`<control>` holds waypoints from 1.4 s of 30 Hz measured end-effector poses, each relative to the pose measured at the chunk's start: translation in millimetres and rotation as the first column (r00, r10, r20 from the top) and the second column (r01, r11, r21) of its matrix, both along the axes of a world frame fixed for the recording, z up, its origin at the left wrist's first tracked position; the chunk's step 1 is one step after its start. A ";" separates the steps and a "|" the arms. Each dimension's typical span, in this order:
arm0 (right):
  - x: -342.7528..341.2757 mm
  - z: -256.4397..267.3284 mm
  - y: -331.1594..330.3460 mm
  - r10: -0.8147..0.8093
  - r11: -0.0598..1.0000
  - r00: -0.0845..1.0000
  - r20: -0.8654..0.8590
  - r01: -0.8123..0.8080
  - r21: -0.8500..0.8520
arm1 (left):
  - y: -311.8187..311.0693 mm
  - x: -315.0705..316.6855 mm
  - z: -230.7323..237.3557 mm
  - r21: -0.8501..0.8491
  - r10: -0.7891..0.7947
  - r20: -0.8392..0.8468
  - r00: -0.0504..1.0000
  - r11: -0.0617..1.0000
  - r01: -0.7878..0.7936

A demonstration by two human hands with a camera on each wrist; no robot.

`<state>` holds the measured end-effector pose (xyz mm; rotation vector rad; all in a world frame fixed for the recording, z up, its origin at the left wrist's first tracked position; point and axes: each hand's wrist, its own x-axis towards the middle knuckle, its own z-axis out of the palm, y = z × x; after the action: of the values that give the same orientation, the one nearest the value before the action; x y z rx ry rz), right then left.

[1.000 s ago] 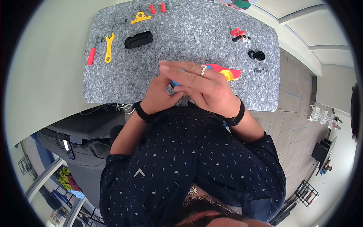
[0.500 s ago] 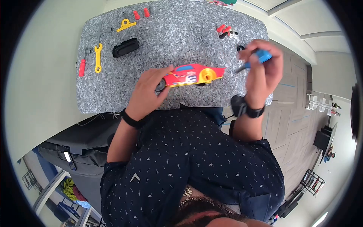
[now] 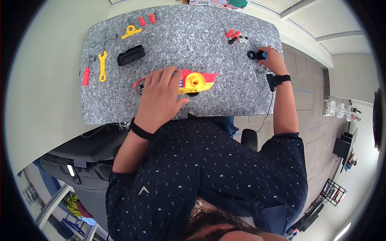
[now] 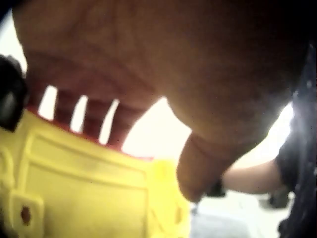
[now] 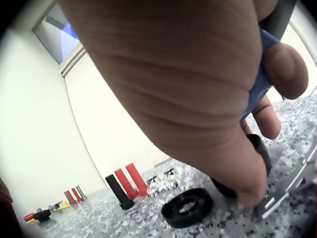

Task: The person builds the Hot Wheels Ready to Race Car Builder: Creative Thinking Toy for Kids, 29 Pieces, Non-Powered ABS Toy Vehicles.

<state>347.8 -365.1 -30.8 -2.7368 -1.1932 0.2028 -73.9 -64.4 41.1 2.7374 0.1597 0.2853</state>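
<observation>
My left hand (image 3: pixel 159 96) lies over the front of a red toy car (image 3: pixel 205 77), fingers across its top and thumb toward its near side. The car's side, with a yellow wheel arch, faces up in the head view; its yellow underside (image 4: pixel 89 183) fills the lower left wrist view. At the table's right, my right hand (image 3: pixel 274 60) keeps a blue-handled tool (image 5: pixel 258 94) in its palm. Its thumb and fingers pinch a black tyre (image 5: pixel 264 153) at the table surface. Another black tyre (image 5: pixel 188 207) lies flat beside it.
On the left lie a yellow wrench (image 3: pixel 102 66), a red-handled tool (image 3: pixel 86 76), a grey cross-shaped wrench (image 3: pixel 105 41) and a black part (image 3: pixel 131 55). A yellow piece (image 3: pixel 131 32) and red pegs (image 3: pixel 152 18) sit farther back. Small red, black and silver parts (image 3: pixel 236 35) lie back right.
The hands have parted. My right hand has carried the blue-handled tool to the right and come down on a black tyre. My left hand has shifted the car leftward.
</observation>
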 end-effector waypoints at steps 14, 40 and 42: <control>-208.5 90.6 66.1 0.423 0.544 0.798 -0.428 0.154 0.825 | -9.9 12.2 -25.6 -0.093 0.085 0.121 0.989 0.993 -0.074; -142.2 6.2 -32.6 -0.440 0.808 0.896 0.057 0.368 0.461 | -34.7 24.4 -16.3 0.111 0.117 -0.030 0.993 0.987 -0.113; -133.4 7.2 -29.5 -0.399 0.816 0.913 0.082 0.312 0.487 | -32.3 28.4 -21.6 0.132 0.103 0.003 0.995 0.986 -0.102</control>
<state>214.4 -394.6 -23.6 -2.5067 -0.6188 -0.3438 -45.5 -96.7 19.5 2.8656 0.2937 0.3296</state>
